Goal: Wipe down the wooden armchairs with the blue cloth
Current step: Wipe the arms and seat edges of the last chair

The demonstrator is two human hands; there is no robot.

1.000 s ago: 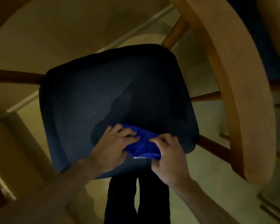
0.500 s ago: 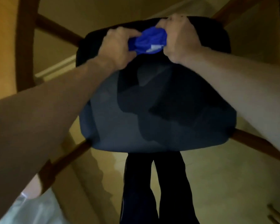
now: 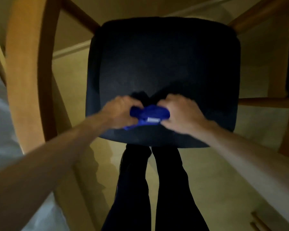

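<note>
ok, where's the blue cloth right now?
Head view: the blue cloth is bunched between the left hand and right hand, both gripping it, on the near part of the dark seat cushion.

both hands motion-blurred, left hand and right hand covering blue cloth ends, fingers indistinct, armchair frame cut off at edges

The person's forearms are bare, with no sleeves showing. Dark, near-black trousers cover both legs at the lower middle of the frame.
</note>
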